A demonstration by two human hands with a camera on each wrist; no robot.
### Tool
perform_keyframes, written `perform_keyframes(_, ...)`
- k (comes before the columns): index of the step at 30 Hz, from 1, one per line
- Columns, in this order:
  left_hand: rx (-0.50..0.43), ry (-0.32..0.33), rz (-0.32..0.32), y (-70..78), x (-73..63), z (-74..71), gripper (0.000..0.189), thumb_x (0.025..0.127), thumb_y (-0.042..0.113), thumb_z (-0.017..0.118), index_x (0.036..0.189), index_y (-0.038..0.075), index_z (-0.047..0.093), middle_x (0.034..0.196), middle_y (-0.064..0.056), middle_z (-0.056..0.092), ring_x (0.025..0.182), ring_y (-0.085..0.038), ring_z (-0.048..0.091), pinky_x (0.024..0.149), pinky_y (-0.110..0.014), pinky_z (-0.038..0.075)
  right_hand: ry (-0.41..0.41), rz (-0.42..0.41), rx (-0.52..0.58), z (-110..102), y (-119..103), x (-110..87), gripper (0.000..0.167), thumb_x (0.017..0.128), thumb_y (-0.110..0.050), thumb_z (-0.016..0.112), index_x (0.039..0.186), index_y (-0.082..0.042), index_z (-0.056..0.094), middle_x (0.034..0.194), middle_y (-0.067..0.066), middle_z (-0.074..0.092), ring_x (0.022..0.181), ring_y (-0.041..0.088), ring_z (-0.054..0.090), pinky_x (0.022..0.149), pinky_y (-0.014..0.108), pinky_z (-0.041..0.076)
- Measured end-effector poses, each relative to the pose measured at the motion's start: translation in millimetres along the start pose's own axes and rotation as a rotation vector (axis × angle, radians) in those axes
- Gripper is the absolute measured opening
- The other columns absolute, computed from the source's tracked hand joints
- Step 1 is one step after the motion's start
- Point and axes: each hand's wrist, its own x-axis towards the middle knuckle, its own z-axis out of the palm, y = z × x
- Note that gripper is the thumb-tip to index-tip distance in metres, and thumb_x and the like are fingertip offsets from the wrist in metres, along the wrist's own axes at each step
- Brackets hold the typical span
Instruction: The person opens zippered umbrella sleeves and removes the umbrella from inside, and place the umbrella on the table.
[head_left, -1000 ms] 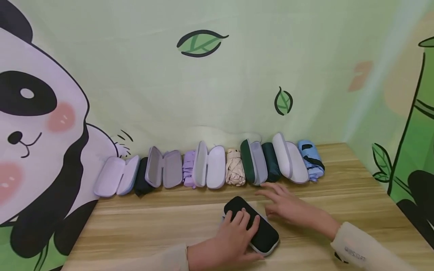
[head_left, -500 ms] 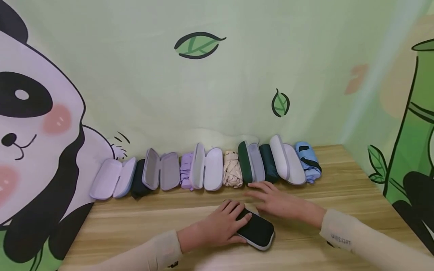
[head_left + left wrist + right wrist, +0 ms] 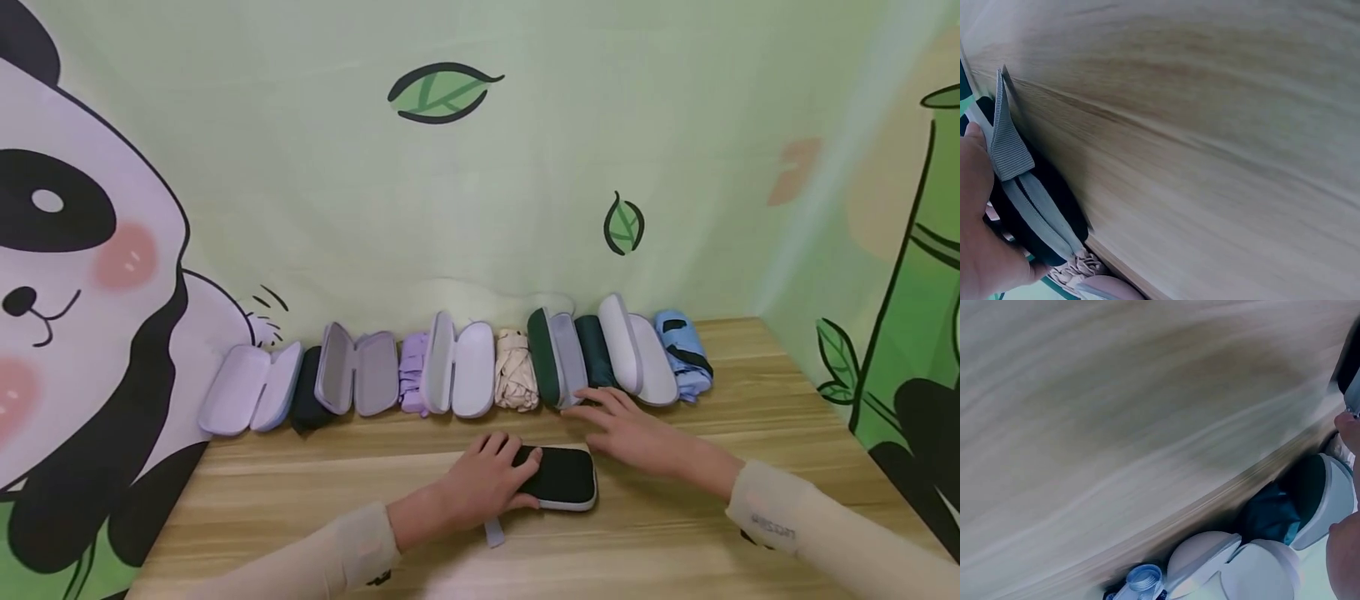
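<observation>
A black zip case (image 3: 561, 478) with a grey zipper edge lies flat on the wooden table. My left hand (image 3: 483, 483) grips its left end from above, fingers over the far side and thumb at the near side. A grey webbing loop (image 3: 1009, 147) sticks out from that end, beside the zipper. My right hand (image 3: 637, 429) is spread low over the table, its thumb near the case's far right corner. Its fingertips reach the front of an open dark green hard case (image 3: 545, 358) with a grey lining.
Along the wall stand several open hard cases, among them a white one (image 3: 472, 371) and a grey one (image 3: 377, 375). Rolled fabric bundles sit between them: black (image 3: 309, 392), purple (image 3: 413, 372), beige (image 3: 516, 371), dark green (image 3: 595, 350). A blue one (image 3: 684, 354) ends the row.
The black zip case has turned from a slant to lie nearly crosswise. My left hand has moved from its top to its left end. The right hand stays near the dark green case.
</observation>
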Motion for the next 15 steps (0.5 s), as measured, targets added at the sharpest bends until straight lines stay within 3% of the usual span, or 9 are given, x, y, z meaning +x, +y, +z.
perform_keyframes(7, 0.044, 0.006, -0.037, 1.9, 2.3, 3.3, 0.064, 0.099, 0.069, 0.040, 0.143, 0.026, 0.054, 0.125, -0.006, 0.058, 0.111, -0.025, 0.054, 0.093, -0.044, 0.048, 0.017, 0.018, -0.013, -0.4, 0.2, -4.6, 0.004, 0.092, -0.015, 0.073, 0.089, -0.015, 0.070, 0.144, 0.011, 0.052, 0.137, 0.040, 0.040, 0.106, 0.058, 0.038)
perform_keyframes(15, 0.013, 0.013, -0.109, 5.5, 6.4, 3.2, 0.061, 0.099, 0.068, 0.039, 0.139, 0.026, 0.056, 0.123, -0.007, 0.059, 0.109, -0.027, 0.057, 0.088, -0.046, 0.048, 0.033, 0.062, -0.004, -1.0, -2.5, -9.0, 0.006, 0.091, -0.014, 0.075, 0.086, -0.013, 0.071, 0.143, 0.011, 0.053, 0.136, 0.040, 0.041, 0.104, 0.058, 0.038)
